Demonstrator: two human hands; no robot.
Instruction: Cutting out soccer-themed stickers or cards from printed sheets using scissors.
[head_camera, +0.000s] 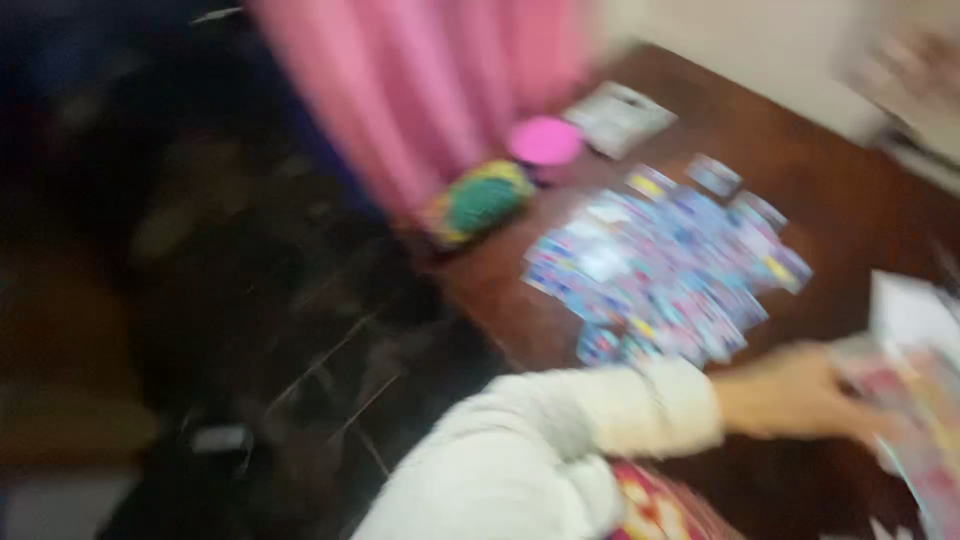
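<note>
**Cards spread on the table, hand at the right-hand pile**

- View is badly motion-blurred; detail is soft throughout.
- One hand (800, 395) in view, reaching out from a cream sleeve (600, 420) across the dark wooden table (850, 190). From the sleeve's direction it is probably the left hand, but the blur makes that a guess. The other hand is out of frame.
- Fingertips rest on or against a pile of colourful printed sheets (925, 440) just past the hand, at the frame's right edge. Whether the fingers are pinching a sheet, pressing flat or only touching cannot be told; the fingers smear into the paper.
- Just beyond the wrist and forearm, further onto the table: a broad spread of small blue-toned cards (665, 270), laid flat, overlapping, loosely fanned. A few lie a little apart at the far edge of the spread.
- Well beyond the cards, away from the hand: a round pink lid or dish (545, 140), a grey flat packet (618, 118), and a green-and-yellow rounded object (478, 200) near a pink curtain (430, 90).
- A white sheet (912, 310) lies just above the hand.
- Progress, as a judgement: many cards are already laid out, untidily, not in rows or stacks. The pile at the hand is not yet spread, so the laying-out looks partway through.
</note>
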